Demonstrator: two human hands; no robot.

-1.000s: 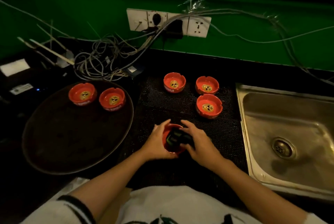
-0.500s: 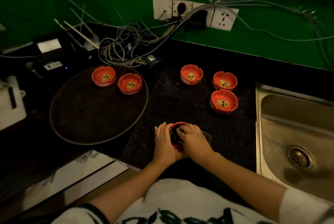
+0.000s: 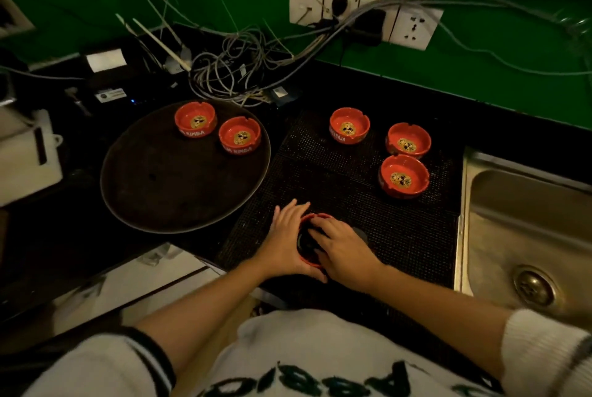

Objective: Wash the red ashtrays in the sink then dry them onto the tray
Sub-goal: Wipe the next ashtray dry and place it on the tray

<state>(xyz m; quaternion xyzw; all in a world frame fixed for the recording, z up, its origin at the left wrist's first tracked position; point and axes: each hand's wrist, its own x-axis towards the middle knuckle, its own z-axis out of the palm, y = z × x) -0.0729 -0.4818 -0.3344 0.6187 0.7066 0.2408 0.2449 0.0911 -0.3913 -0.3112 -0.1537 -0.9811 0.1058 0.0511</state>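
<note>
On the near mat (image 3: 400,236), the left hand (image 3: 286,241) cups a red ashtray (image 3: 315,216) while the right hand (image 3: 344,247) presses a dark cloth (image 3: 309,239) inside it, fingers curled. This looks like drying. Next comes lifting it left onto the tray (image 3: 153,191), beside the two there.

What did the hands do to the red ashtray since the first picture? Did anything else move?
Little changed. The left hand still cups the ashtray on the black mat, and the right hand keeps pressing a dark cloth inside it, now covering more of the bowl. Nothing was let go. The two ashtrays on the tray and the three on the mat stayed where they were; the camera itself shifted.
</note>
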